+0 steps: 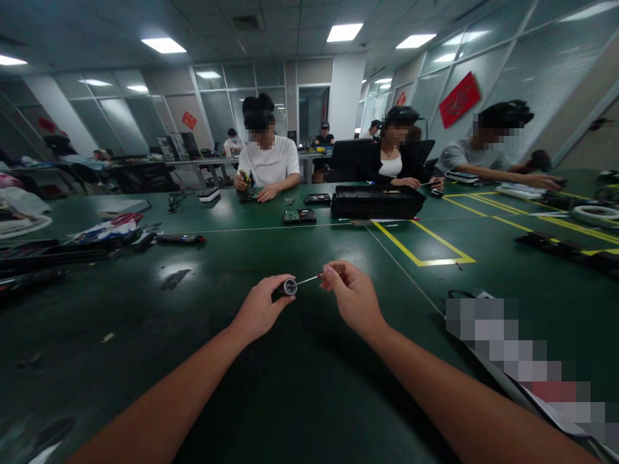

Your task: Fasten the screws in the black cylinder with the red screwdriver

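My left hand (pixel 262 308) is wrapped round a small black cylindrical part (pixel 289 287); its round, silver-rimmed end faces me and to the right. In my right hand (pixel 355 298) is a thin screwdriver (pixel 309 280), its reddish handle pinched between thumb and fingers. The metal shaft points left and its tip meets the open-looking end of the cylinder; whether it sits inside or only touches, I cannot tell. Both hands are above the green tabletop (pixel 290 386).
Across the table, co-workers handle small parts. A long black housing (pixel 377 202) and an opened device with a green board (pixel 299 216) lie ahead. To the left is a dark tube-shaped tool (pixel 180 239). Yellow tape (pixel 445 263) marks the right side, near a partly blurred sheet (pixel 522 380).
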The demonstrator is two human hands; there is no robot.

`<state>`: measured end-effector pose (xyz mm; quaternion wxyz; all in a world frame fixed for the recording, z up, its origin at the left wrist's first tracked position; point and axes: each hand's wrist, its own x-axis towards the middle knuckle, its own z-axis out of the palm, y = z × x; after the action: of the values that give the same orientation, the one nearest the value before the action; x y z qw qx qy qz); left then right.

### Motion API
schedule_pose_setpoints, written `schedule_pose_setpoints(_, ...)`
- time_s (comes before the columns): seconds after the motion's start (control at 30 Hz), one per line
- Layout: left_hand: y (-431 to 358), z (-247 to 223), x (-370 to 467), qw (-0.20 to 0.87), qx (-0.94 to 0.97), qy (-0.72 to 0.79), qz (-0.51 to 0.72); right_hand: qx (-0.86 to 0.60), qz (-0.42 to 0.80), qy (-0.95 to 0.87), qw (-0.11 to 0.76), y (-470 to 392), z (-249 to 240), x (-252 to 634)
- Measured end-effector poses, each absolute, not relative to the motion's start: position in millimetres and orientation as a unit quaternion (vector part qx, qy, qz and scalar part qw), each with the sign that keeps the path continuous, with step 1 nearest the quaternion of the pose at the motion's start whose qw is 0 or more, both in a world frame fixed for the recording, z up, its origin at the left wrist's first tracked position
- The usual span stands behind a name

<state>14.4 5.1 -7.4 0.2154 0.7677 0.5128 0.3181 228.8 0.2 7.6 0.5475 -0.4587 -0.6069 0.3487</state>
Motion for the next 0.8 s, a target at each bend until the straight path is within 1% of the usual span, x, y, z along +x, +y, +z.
schedule_pose_setpoints(0.13, 5.0, -5.9, 12.6, 0.204, 0.773, 0.518, 0.305, -0.432, 0.371, -0.632, 0.526, -3.3, 10.2, 230.8)
schedule_pose_setpoints(0.33, 3.6, -3.5, 13.5, 0.188, 0.790, 0.508, 0.287, -0.473, 0.306, -0.657, 0.501, -8.0, 10.6, 228.2)
schedule_pose_setpoints(0.5, 4.7, -4.5, 13.1, 0.187, 0.788, 0.515, 0.281, -0.464, 0.288, -0.672, 0.500, -6.9, 10.5, 229.1)
schedule_pose_setpoints(0.67, 4.4, -3.9, 12.7, 0.181, 0.794, 0.507, 0.280, -0.483, 0.273, -0.686, 0.471, -8.7, 12.6, 229.3)
schedule_pose_setpoints(0.8, 4.8, -4.9, 12.1, 0.179, 0.797, 0.505, 0.278, -0.475, 0.282, -0.679, 0.484, -11.1, 13.7, 228.1)
